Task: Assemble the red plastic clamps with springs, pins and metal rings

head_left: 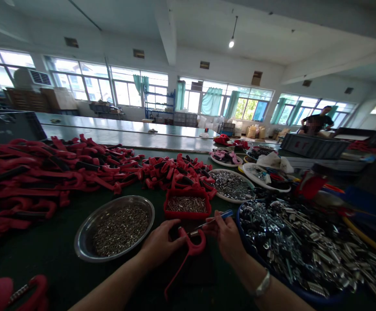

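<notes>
Near the middle of the bench, my left hand [162,239] is closed on a red hook-shaped part [196,247] with a long thin arm pointing toward me. A small metal spring [194,233] sits in the gap of that part. My right hand [225,233] pinches a thin tool with a blue handle [228,213], which looks like a small screwdriver. Its slender shaft points left, close to the spring; whether the tip touches it I cannot tell. Just beyond the hands stands a red box [165,212] of small metal pins.
Left of my hands is a steel bowl [80,242] of tiny metal pieces. Red parts with black grips [58,168] are heaped behind it. A blue tub [242,231] of springs and metal parts stands right, near a white tray [220,196]. A person [317,121] is far right.
</notes>
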